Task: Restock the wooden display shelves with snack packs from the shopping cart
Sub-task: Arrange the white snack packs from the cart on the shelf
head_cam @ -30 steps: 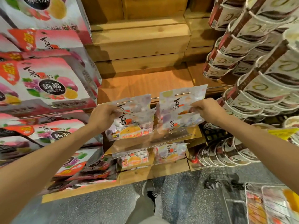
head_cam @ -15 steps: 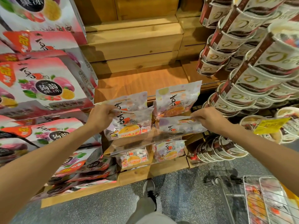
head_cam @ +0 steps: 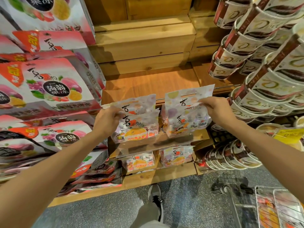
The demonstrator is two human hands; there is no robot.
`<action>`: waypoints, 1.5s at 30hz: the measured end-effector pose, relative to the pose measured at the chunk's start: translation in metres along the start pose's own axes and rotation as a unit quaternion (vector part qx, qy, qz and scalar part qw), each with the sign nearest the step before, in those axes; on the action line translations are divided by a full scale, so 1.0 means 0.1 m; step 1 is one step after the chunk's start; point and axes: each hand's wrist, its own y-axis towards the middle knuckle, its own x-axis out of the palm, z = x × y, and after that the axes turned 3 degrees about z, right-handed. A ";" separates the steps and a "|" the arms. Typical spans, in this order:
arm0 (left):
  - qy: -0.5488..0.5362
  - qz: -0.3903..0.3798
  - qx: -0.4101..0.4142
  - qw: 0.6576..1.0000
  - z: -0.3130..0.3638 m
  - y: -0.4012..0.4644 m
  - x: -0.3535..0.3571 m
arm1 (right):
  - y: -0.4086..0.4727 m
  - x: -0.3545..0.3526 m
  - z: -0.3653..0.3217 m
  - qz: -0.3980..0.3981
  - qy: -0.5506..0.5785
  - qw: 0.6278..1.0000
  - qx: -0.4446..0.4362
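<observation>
Snack packs are held upright in two small stacks on the middle wooden shelf (head_cam: 153,84), one stack in each of the hands. The left stack (head_cam: 138,122) is gripped at its upper left edge by the left hand (head_cam: 107,120), whose fingers are closed on the top of the packs. The right stack (head_cam: 185,112) is pinched near its upper right corner by the right hand (head_cam: 215,109), thumb and fingers closed on the film. Large black brush-style Chinese characters with a red-orange mark are printed on each pack; on the front left pack an orange fruit picture and an orange label strip are seen, but its small writing cannot be read. Below that shelf, behind a clear front panel (head_cam: 156,143), more of the same packs (head_cam: 158,160) are stood on the lower shelf. To the left of the shelf, pink and white boxes (head_cam: 49,86) are stacked, marked "蒟蒻果冻" on a dark round label, with an orange corner flag bearing "20". To the right of the shelf, white and brown tubs (head_cam: 263,46) are piled, with gold script that looks like "Dove". Lower right of the shelf, a yellow price tag (head_cam: 289,136) is seen, unreadable, and the wire shopping cart (head_cam: 279,209) stands on the speckled floor (head_cam: 98,211).
</observation>
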 end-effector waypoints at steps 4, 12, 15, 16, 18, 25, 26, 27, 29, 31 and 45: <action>0.044 -0.059 -0.050 0.996 -0.12 -0.03 -0.03 | 0.03 0.06 0.05 0.006 -0.016 0.998 0.061; 0.113 -0.125 0.000 0.986 0.16 -0.09 0.09 | 0.05 0.02 -0.05 -0.070 -0.203 0.975 0.051; 0.129 -0.123 0.032 0.984 0.31 -0.13 0.14 | -0.03 0.06 -0.11 -0.057 -0.226 0.972 0.034; 0.134 -0.122 0.043 0.982 0.36 -0.14 0.14 | -0.06 0.05 -0.14 -0.052 -0.226 0.972 0.026; 0.128 -0.114 0.060 0.983 0.47 -0.15 0.12 | -0.14 0.00 -0.20 -0.041 -0.213 0.976 0.012; -0.027 -0.043 0.111 0.993 1.37 -0.29 0.05 | -0.73 -0.53 -0.43 0.034 -0.026 0.999 0.027; -0.051 -0.037 0.121 0.991 1.56 -0.33 0.05 | -0.86 -0.66 -0.44 0.047 -0.008 0.998 0.031; -0.075 -0.031 0.132 0.988 1.74 -0.37 0.04 | -0.99 -0.77 -0.44 0.062 0.004 0.998 0.030; -0.117 -0.019 0.165 0.979 2.18 -0.50 0.06 | -1.32 -1.06 -0.40 0.095 0.027 0.994 0.041; -0.160 -0.013 0.210 0.964 2.65 -0.70 0.10 | -1.71 -1.37 -0.33 0.126 0.042 0.989 0.067; -0.275 -0.236 0.347 0.865 5.52 -3.01 1.75 | -5.45 -2.74 0.93 0.298 0.001 0.878 0.375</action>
